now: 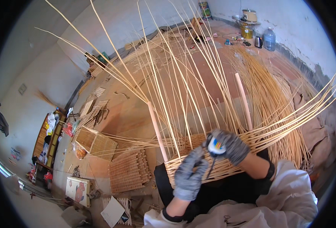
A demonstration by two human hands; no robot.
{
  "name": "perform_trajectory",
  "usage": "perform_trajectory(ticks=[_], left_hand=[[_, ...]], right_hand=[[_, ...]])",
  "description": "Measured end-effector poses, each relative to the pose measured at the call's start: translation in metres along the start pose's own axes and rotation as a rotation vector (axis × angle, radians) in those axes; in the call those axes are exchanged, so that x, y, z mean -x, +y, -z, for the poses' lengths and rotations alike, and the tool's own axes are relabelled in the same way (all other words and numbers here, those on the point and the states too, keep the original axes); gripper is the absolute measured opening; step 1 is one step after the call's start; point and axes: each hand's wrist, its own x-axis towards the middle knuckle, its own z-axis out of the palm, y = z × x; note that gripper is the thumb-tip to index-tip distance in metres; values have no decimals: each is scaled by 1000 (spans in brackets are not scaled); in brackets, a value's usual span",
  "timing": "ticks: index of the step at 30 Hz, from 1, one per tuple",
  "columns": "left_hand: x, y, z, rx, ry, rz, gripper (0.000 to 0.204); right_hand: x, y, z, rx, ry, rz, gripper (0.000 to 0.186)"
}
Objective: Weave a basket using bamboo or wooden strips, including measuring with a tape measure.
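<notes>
Two gloved hands (191, 173) (234, 147), one tool (216, 146), one basket (229, 171), two posts (157, 131).

By the white wall (295, 22) at the far right, a clear blue-tinted water jug (269, 40) stands beside a dark kettle (258, 42); just left of them a yellow bucket (246, 32) sits below a pale, rounded pot (249, 15). On the left, a wooden bench (40, 136) carries heaped cloths and bags; nearer, a board with a cartoon animal (77, 191) lies on the floor (128, 100), a white sheet (113, 211) close by.
</notes>
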Motion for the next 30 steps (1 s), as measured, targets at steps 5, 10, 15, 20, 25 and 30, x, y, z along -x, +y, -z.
perform_trajectory(ticks=[5,10,15,20,25,30], left_hand=[[2,-27,-1,-108,37,125,27],[-7,-35,4,-11,-41,-23,18],[-58,-15,24,282,-397,565,12],[-75,-13,27,280,-276,492,12],[-76,-5,27,73,-285,440,26],[-114,25,49,-1162,184,-546,30]], right_hand=[[6,6,-15,325,44,-55,41],[11,-16,-15,1184,-282,647,56],[-3,-61,-6,1153,-369,25,64],[-8,-55,-8,1482,-281,540,77],[-9,-39,-6,1444,-414,459,61],[-15,-42,14,1215,-269,580,40]])
